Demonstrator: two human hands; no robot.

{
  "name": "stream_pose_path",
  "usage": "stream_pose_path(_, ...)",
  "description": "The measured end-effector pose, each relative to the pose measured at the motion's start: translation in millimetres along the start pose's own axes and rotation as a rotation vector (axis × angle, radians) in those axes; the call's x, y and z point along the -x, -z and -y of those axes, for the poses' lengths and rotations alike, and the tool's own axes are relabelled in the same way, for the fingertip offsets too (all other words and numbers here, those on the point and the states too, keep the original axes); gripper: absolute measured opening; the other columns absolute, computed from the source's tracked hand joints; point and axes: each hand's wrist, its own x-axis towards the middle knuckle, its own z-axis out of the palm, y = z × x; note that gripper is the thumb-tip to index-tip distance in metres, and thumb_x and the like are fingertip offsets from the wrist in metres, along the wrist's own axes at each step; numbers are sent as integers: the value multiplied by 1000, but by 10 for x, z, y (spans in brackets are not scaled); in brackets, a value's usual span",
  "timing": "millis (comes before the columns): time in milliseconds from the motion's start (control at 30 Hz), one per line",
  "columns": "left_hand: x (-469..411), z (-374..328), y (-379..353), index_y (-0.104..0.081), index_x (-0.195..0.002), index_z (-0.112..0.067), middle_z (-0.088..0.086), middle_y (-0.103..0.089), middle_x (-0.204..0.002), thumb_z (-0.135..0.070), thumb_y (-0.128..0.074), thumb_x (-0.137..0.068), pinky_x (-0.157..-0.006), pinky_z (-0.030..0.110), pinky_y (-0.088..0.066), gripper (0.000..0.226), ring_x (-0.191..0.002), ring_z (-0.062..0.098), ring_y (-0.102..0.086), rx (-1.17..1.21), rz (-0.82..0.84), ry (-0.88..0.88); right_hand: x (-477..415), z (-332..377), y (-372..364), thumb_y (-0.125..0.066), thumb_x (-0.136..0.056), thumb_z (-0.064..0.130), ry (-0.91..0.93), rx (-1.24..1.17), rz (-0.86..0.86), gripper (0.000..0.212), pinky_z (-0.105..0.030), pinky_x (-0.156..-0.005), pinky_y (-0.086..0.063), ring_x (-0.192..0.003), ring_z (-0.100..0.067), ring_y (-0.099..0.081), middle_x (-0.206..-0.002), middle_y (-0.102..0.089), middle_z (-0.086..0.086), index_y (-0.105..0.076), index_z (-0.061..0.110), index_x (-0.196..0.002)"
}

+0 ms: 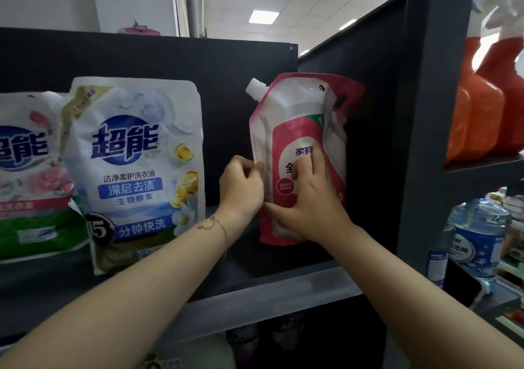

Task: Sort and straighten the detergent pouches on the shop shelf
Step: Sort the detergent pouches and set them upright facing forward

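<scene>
A pink and white spouted detergent pouch stands upright at the right end of the dark shelf, its white cap at the upper left. My left hand pinches the pouch's left edge. My right hand lies flat against its front, fingers spread over the label. A white and blue pouch stands upright to the left with a gap between. A pink, white and green pouch leans at the far left, partly cut off and partly behind the blue one.
A dark upright post bounds the shelf on the right. Beyond it stand orange spray bottles above and a blue bottle below. The shelf's back panel is black. More goods show dimly on the shelf below.
</scene>
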Motion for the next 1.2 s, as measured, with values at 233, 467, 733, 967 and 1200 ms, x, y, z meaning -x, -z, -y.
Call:
stream_pose_path(233, -115, -24, 71, -52, -66, -10, 6, -56, -66, -24, -49, -96, -58, 29, -47, 33, -64, 17, -57, 288, 163, 147, -160, 190, -130, -54, -62, 79, -171, 87, -74, 89, -53, -102, -36, -128, -43, -32, -146, -17, -18, -35, 7, -112)
stream_pose_path(467, -227, -30, 81, -57, -61, -13, -1, -66, -66, -32, -37, -95, -75, 33, -43, 43, -73, 16, -59, 373, 374, 311, -229, 154, -157, -71, -67, 57, -268, 135, -197, 88, -54, -99, -38, -126, -41, -34, -138, -27, -17, -34, 1, -124)
stream_pose_path(733, -515, 266, -224, -66, -88, -13, 4, -65, -89, -19, -52, -89, -70, 33, -49, 16, -85, 20, -60, -76, 250, 296, -232, -106, 89, -70, -78, 37, -241, 199, -206, 77, -49, -96, -44, -118, -39, -44, -136, -32, -18, -32, -3, -132)
stream_pose_path(967, -747, 435, -426, -40, -138, -8, 12, -49, -135, -30, -55, -93, -86, 30, -42, 53, -120, 27, -51, -389, 362, 293, -209, -269, 195, -67, -79, 23, -220, 51, -160, 55, -50, -94, -44, -113, -35, -44, -131, -31, -14, -39, 2, -121)
stream_pose_path(1200, -887, 465, -591, -52, -132, -10, 12, -57, -130, -30, -46, -98, -98, 36, -46, 40, -117, 29, -55, -301, 366, 210, -213, -292, 192, -67, -78, 23, -195, 52, -159, 48, -46, -88, -47, -105, -32, -47, -122, -34, -11, -40, 4, -113)
